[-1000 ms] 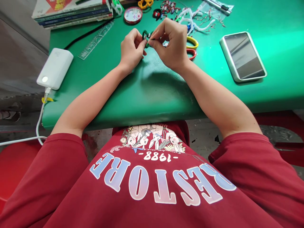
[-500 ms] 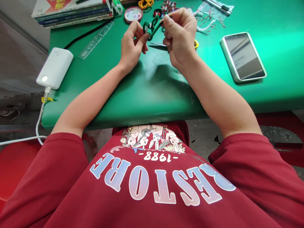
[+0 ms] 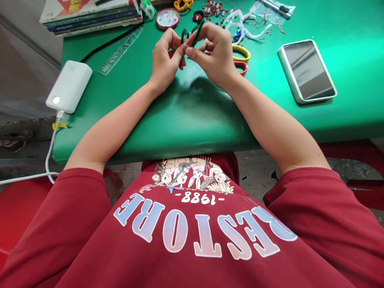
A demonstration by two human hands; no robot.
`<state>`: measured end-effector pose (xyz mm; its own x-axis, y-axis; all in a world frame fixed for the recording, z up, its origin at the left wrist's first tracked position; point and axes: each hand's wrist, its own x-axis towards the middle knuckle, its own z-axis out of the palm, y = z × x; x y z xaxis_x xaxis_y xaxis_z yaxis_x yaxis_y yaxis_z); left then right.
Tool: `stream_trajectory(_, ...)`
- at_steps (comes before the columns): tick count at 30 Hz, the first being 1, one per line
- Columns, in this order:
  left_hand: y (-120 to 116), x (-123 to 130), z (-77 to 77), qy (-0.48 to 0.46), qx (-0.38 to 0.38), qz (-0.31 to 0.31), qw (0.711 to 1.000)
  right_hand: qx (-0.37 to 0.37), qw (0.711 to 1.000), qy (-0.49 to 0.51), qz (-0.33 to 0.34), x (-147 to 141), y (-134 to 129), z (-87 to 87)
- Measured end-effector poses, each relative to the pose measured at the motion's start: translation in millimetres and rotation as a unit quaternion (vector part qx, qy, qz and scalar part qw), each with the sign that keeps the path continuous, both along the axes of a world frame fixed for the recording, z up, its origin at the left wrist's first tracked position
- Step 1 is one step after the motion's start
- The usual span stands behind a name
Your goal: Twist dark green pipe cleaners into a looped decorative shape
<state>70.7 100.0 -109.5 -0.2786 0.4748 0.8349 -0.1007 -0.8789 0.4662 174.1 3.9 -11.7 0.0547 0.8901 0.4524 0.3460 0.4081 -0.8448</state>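
Between both hands is a dark green pipe cleaner point(image 3: 197, 33), bent into loops, above the far half of the green table. My left hand point(image 3: 169, 56) pinches its looped end between thumb and fingers. My right hand point(image 3: 213, 54) is closed on it close by, its thumb tip almost meeting the left fingertips, and a straight length sticks up past the right index finger. Part of the loops is hidden behind the fingers. Scissors with yellow and red handles point(image 3: 241, 53) lie just right of my right hand, their blades covered by it.
A phone point(image 3: 309, 72) lies to the right, a white power bank point(image 3: 69, 86) with a cable to the left. Farther back are a clear ruler point(image 3: 121, 50), stacked books point(image 3: 93, 18), a round red-rimmed dish point(image 3: 168, 19), white pipe cleaners point(image 3: 239, 24) and a plastic bag point(image 3: 274, 9).
My right hand has come down and left toward my left hand, and the strand has swung more upright. The scissor handles and white pipe cleaners now show more. My left hand stays almost still.
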Motion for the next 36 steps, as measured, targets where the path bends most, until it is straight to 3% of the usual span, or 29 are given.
stream_trajectory(6, 1, -10, -8.2, 0.107, -0.111, 0.005, 0.988, 0.06, 0.975, -0.209, -0.038, 10, -16, 7.1)
stream_trajectory(16, 8, -9, -11.3, 0.061, -0.072, -0.021, 0.995, 0.116, 0.915, -0.381, -0.06, 15, -15, 4.0)
stream_trajectory(21, 5, -11, -9.2, 0.084, -0.084, -0.004, 0.993, 0.143, 0.919, -0.349, -0.117, 15, -16, -1.0)
stream_trajectory(25, 11, -13, -16.3, 0.116, -0.086, -0.004, 0.99, 0.133, 0.936, -0.296, -0.135, 12, -17, -2.2)
stream_trajectory(31, 12, -11, -18.2, 0.129, -0.086, -0.004, 0.988, 0.082, 0.989, -0.094, -0.074, 10, -4, -11.7)
stream_trajectory(36, -1, -3, -6.7, 0.024, -0.068, -0.01, 0.997, 0.103, 0.99, 0.089, -0.028, 3, 17, -27.4)
